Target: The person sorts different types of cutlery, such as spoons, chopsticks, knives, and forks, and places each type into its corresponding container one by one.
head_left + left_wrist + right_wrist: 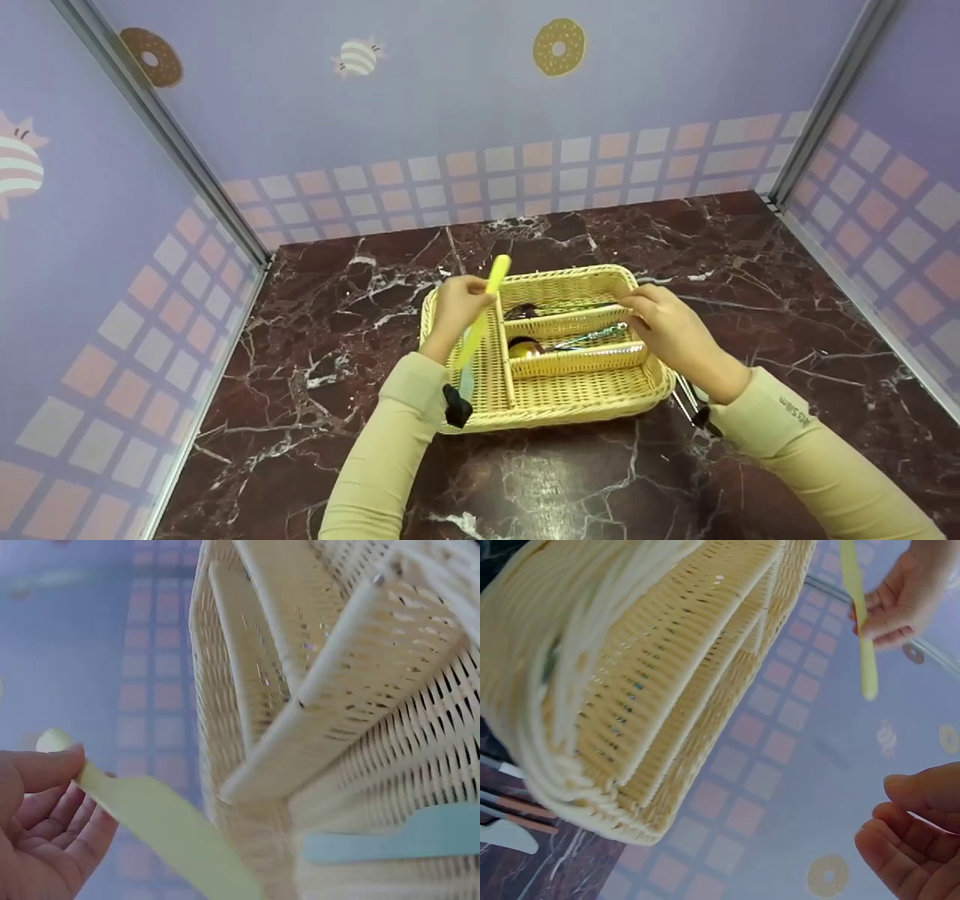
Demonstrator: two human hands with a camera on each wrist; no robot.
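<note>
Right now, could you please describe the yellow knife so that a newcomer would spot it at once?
Find the woven basket on the dark table. Near its left end, the left hand pinches the yellow knife. Its yellow colour sets it apart from the blue knife lying in the basket.

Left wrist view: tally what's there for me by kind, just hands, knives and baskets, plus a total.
Hands: 1, the left hand
Knives: 2, the yellow knife in its grip and the blue knife, partly out of frame, in the basket
Baskets: 1, the wicker basket
Total: 4
</note>
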